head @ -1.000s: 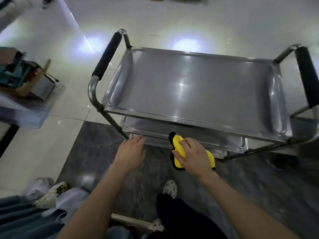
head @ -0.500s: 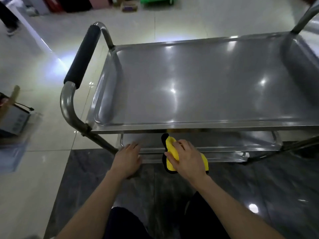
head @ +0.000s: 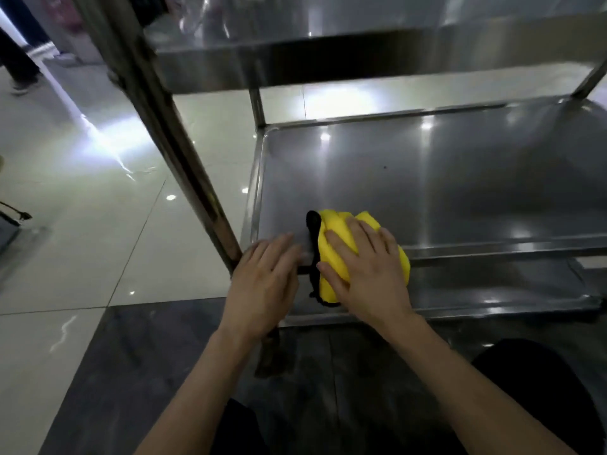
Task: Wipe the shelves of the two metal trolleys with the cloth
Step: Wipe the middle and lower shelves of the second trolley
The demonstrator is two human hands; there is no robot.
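**Head view**

- Trolley, metal, three tiers visible. Top shelf [head: 328, 60] seen from the front edge and underside. Middle shelf [head: 427, 178] is a shallow tray with a raised rim and bright reflections on its surface. Lower shelf [head: 492, 290] shows in part beneath the middle one.
- Upright post [head: 170, 126], metal, blurred, slanting down to the near-left corner of the middle shelf.
- Cloth [head: 338, 220], yellow with black edging, bunched. It sits at the near-left part of the middle shelf, overlapping its front rim, with the black edge turned to the left.
- Right hand [head: 368, 277] holds the cloth from above. Its fingers curve over the bunched top and the thumb lies against the cloth's near-left side.
- Left hand [head: 262, 280] has its fingers straight and close together, holding nothing. It lies at the near-left corner of the middle shelf beside the post. Blur hides whether it touches the rim.
- The two hands are just beside each other, not touching, with the cloth's black edge between them.
- Floor: pale glossy tiles [head: 98, 224] at left, a dark polished strip [head: 164, 356] under the forearms.
- Dark trousers [head: 542, 389] of the wearer at the lower right.
- A second person's dark leg [head: 16, 60], far left, well apart from the trolley.
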